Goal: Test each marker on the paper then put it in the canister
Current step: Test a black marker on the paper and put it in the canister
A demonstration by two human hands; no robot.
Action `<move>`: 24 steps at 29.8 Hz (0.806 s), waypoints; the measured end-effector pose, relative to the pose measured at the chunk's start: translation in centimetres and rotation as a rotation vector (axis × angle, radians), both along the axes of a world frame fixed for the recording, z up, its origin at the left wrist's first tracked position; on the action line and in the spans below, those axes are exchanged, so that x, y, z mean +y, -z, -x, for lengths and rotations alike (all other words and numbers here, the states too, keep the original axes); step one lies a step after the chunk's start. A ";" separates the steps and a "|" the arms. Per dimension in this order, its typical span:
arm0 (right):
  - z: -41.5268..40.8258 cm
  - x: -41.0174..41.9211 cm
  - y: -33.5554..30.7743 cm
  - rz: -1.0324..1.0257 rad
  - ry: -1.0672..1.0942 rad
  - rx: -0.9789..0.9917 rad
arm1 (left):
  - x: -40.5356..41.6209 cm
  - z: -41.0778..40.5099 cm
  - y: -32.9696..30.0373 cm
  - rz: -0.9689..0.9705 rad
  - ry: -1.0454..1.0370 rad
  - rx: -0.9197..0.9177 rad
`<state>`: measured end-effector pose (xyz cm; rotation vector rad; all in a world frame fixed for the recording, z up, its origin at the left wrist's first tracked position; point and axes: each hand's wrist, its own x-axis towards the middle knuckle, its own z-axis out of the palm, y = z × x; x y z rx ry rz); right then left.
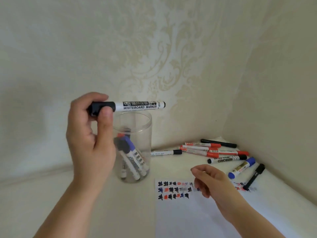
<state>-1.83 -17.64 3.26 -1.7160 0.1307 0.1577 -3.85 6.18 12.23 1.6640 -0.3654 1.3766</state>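
Observation:
My left hand (89,134) grips a capped black whiteboard marker (137,105) by its cap and holds it level just above the mouth of the clear plastic canister (144,127). Several markers stand inside the canister, black, blue and red caps up. My right hand (211,181) hovers over the white paper (188,217) with its fingers curled and apart, holding nothing. The paper carries rows of black, red and blue test marks (173,189).
Loose markers lie on the cloth at the right: several red ones (205,150), a black-capped one (166,152), a slim black pen (218,143), a black whiteboard marker (226,159), a blue marker (241,167) and a black pen (253,176). Cream cloth walls close in behind and at the right.

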 end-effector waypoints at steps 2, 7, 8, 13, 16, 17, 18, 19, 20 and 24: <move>-0.7 0.2 -0.2 0.047 0.019 -0.002 | 1.1 -0.5 -1.3 -0.121 -0.122 0.013; -2.5 1.1 -0.8 0.119 0.019 -0.068 | 1.6 -3.5 -0.7 -0.553 -0.277 0.271; -2.9 1.3 -1.0 0.130 0.010 -0.088 | 1.5 -4.0 0.0 -0.632 -0.293 0.324; -4.9 2.0 -0.9 0.291 -0.015 -0.167 | 1.1 -4.1 1.6 -0.587 -0.278 0.333; -6.6 2.2 -0.3 0.553 -0.069 -0.281 | -0.5 -3.2 2.5 -0.522 -0.190 0.201; -7.2 2.4 0.0 0.646 -0.095 -0.322 | -1.2 -2.9 3.0 -0.525 -0.130 0.184; -7.9 2.6 0.4 0.732 -0.122 -0.361 | -1.9 -2.7 3.6 -0.554 -0.073 0.176; -8.7 2.9 0.8 0.814 -0.150 -0.399 | -2.6 -2.5 4.4 -0.603 -0.027 0.177; -9.4 3.1 1.2 0.891 -0.180 -0.437 | -3.1 -2.4 5.2 -0.654 0.012 0.189; -11.2 4.0 1.8 1.107 -0.301 -0.504 | -4.7 -2.9 8.3 -0.639 0.183 0.427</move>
